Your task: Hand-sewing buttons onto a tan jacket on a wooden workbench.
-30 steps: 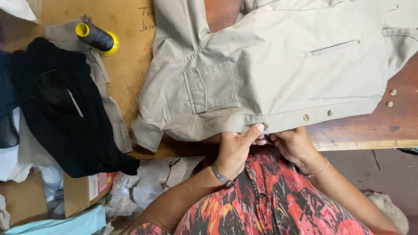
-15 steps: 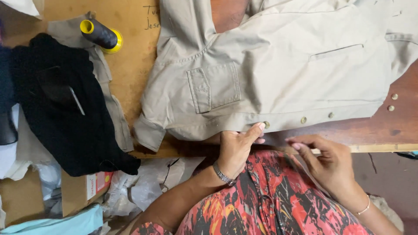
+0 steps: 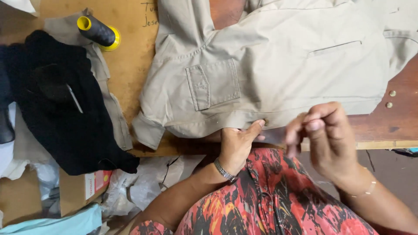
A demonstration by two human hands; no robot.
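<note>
At the table's near edge, your left hand pinches the hem of the beige jacket, thumb on top by a small button at the fabric's border. That jacket lies spread flat across the wooden table, filling the view from twelve to three o'clock, its flap pocket just up from your left hand at eleven o'clock. Your right hand hovers raised at about four o'clock from the hem, fingertips drawn together; whether anything sits between them, you cannot tell. Out at ten o'clock a dark thread spool with yellow ends lies on its side, and black cloth is heaped at nine o'clock.
</note>
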